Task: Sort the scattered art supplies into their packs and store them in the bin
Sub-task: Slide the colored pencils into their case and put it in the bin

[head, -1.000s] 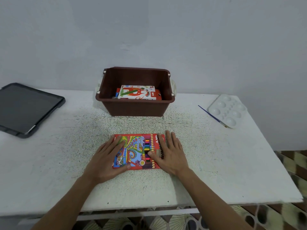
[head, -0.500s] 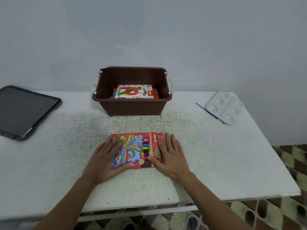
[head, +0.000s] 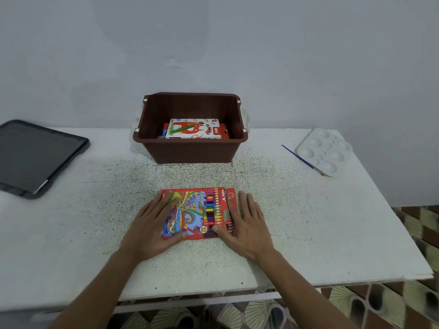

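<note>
Little has changed in the last second: the pencil pack (head: pixel 194 210) lies in the same spot on the counter (head: pixel 308 222), in front of the bin (head: pixel 190 153). I judge it isn't closed yet. My left hand (head: pixel 152 229) and right hand (head: pixel 247 224) press its ends, fingers (head: pixel 244 203) straight and flat, gripping nothing.

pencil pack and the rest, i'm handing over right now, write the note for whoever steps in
Left hand: flat on the pencil pack, on its left part, fingers straight.
Right hand: flat on its right end.
Pack lies on the table, in front of the bin; pencil tips seem to show at its right end.
Done: pastel box and a red pack under it are in the bin.
Left: close the pencil pack, bin it; brush and palette lie outside, far right.
</note>
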The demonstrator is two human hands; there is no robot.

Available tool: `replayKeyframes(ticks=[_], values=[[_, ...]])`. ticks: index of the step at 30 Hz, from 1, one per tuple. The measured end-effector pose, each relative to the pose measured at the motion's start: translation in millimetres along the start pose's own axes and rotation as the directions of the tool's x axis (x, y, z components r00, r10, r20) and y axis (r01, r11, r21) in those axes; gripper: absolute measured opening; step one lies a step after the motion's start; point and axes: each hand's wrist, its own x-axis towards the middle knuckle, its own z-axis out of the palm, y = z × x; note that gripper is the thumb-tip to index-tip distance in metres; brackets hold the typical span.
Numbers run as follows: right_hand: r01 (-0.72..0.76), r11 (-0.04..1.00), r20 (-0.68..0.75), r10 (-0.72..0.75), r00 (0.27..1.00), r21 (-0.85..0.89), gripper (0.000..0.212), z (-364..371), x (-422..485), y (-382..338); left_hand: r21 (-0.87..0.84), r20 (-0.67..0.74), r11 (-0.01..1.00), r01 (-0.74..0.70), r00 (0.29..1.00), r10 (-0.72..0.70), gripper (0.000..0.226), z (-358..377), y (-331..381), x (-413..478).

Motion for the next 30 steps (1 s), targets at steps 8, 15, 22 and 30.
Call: replayKeyframes(ticks=[8, 15, 22, 30], values=[[-0.009, 1.000, -0.010, 0.009, 1.000, -0.008, 0.102, 2.2, 0.3, 0.7, 0.001, 0.009, 1.000, 0.002, 1.000, -0.002, 0.100, -0.8, 0.5, 0.3], [-0.001, 1.000, -0.024, 0.001, 1.000, -0.002, 0.101, 2.5, -0.4, 0.1, 0.050, 0.068, 0.998, -0.037, 0.997, 0.033, 0.114, -2.3, -1.0, -0.3], [0.009, 1.000, -0.030, -0.010, 0.999, -0.030, 0.103, 6.5, -24.4, 1.0, 0.037, 0.055, 0.999, -0.032, 0.998, 0.030, 0.114, -3.2, 0.2, 0.1], [0.008, 0.999, -0.036, -0.009, 0.999, -0.038, 0.100, 6.4, -26.7, -0.3, 0.034, 0.059, 0.999, -0.038, 0.998, 0.036, 0.114, -3.3, 0.1, 0.0]])
